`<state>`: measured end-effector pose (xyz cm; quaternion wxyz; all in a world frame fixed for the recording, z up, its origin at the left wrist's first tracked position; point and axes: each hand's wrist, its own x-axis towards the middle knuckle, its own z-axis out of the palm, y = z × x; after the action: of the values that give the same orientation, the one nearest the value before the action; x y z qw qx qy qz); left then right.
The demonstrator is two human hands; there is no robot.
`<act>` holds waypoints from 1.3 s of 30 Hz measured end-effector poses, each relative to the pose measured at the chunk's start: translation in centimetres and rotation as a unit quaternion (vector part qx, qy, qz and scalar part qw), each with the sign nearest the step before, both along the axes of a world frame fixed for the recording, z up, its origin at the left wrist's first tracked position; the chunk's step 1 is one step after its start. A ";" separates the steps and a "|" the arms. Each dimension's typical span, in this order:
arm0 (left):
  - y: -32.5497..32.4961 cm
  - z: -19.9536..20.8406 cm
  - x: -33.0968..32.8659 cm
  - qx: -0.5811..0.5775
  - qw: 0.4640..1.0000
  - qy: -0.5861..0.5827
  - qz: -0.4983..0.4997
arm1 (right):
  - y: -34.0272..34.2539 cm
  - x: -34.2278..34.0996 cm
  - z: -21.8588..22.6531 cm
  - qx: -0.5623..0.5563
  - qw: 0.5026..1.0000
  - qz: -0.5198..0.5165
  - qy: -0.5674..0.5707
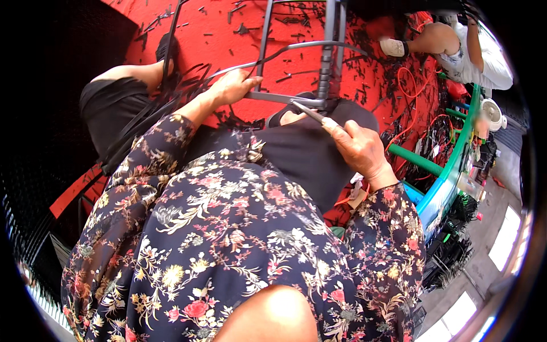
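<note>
In front of me stands a dark grey metal frame (266, 34) with thin bars. Dark strip is wound in several turns round its right-hand upright (324, 71). My left hand (232, 86) is at the frame's left side, fingers pinched on a long dark flat strip (285, 50) that arcs across the bars to the right. My right hand (360, 147) is closed round a slim pointed metal tool (308, 112), its exact kind unclear. The tool's tip points up and left, close to the frame's lower corner below the wound turns.
Black strip offcuts litter the red floor covering (216, 34). More loose black strips (171, 97) trail over my left leg. At right are an orange cord (403, 85), a green tube frame (419, 159), a white fan (492, 114) and another seated person (476, 54).
</note>
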<state>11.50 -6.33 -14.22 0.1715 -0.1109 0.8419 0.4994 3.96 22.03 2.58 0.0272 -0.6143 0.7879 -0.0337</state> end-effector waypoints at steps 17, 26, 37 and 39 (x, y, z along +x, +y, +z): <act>-0.6 0.6 0.1 0.069 0.997 0.009 0.030 | -0.3 0.3 0.0 -0.010 0.955 -0.141 -0.262; -0.7 -1.2 0.1 -0.015 1.000 0.012 -0.001 | -3.2 -1.6 3.4 0.074 0.990 0.059 0.106; 0.6 0.9 -0.2 0.027 1.000 0.001 -0.007 | -4.9 -3.1 5.9 0.194 0.963 0.104 0.157; 0.8 0.6 0.1 0.022 1.000 0.010 0.000 | -5.0 -3.0 6.1 0.214 0.964 0.089 0.132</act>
<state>11.58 -5.56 -13.62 0.1651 -0.1019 0.8324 0.5191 0.96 17.04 8.66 0.0570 -0.6608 0.7155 0.2195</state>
